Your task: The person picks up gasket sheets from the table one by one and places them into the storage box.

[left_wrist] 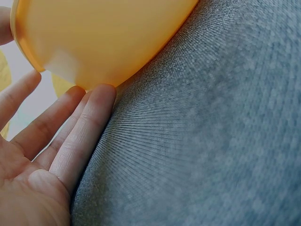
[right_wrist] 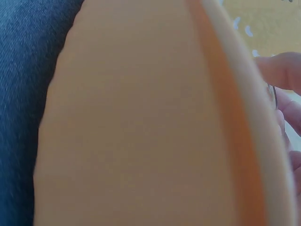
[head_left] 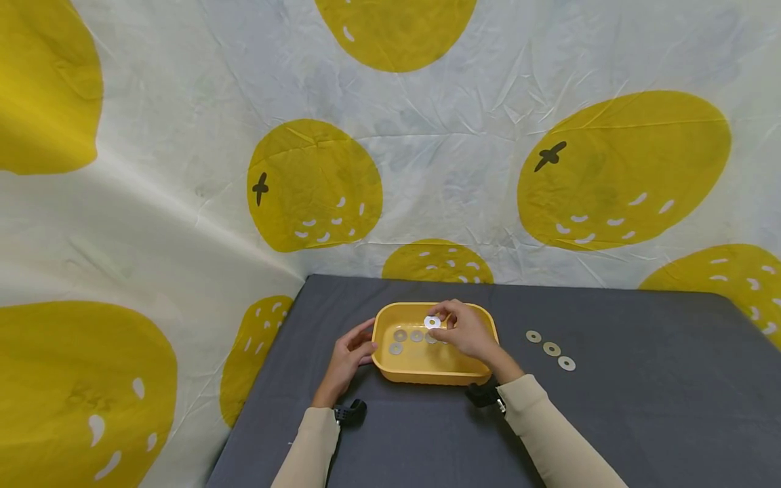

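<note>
A yellow plastic tray (head_left: 421, 376) stands on the dark grey cloth. My left hand (head_left: 346, 359) is at its left end, fingers fairly straight and fingertips (left_wrist: 101, 94) touching the outer wall. Over the inside of the tray, my right hand (head_left: 466, 330) pinches a shiny flat washer (head_left: 432, 322) between thumb and fingers. In the right wrist view the tray wall hides most of that hand, and the washer (right_wrist: 273, 96) shows edge-on. Several washers (head_left: 399, 335) lie on the tray's floor, one partly covered by the right hand.
Three more washers (head_left: 552, 349) lie in a slanting row on the cloth to the right of the tray. A white curtain (head_left: 445, 190) with big yellow fruit prints hangs behind the table (head_left: 659, 407) and along its left side.
</note>
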A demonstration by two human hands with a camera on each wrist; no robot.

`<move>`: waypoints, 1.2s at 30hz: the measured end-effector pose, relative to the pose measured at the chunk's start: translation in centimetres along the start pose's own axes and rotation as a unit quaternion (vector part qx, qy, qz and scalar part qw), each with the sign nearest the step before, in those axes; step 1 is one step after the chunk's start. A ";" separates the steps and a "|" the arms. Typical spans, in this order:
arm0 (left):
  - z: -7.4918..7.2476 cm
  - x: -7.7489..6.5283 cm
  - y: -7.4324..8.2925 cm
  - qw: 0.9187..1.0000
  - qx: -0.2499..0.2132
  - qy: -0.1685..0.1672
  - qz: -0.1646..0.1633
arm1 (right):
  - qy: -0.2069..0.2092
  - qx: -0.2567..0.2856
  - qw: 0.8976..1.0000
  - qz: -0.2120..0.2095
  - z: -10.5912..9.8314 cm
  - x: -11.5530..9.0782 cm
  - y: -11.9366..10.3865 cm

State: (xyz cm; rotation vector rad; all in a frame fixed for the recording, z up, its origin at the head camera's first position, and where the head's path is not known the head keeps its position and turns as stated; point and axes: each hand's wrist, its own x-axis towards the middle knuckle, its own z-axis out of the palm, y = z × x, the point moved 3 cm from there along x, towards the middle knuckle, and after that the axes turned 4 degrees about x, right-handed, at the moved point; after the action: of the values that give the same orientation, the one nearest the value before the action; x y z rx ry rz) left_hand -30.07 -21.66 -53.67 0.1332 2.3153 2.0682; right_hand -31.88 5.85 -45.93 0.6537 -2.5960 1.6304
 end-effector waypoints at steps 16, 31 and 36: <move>0.1 0.0 0.1 1.000 0.010 -0.004 0.013 | -0.011 0.019 0.999 0.033 3.2 1.2 0.9; 0.0 0.0 -0.1 1.000 0.001 -0.006 0.008 | -0.025 0.002 0.999 0.043 5.0 1.9 1.0; 0.0 0.0 -0.1 1.000 0.003 -0.005 0.009 | -0.035 0.002 0.998 0.049 5.5 2.1 1.4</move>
State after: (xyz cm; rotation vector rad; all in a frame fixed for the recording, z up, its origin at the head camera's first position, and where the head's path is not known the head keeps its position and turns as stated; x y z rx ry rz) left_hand -30.05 -21.72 -53.76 0.1655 2.3231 2.0644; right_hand -33.11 0.93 -49.19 0.6027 -2.7169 1.6680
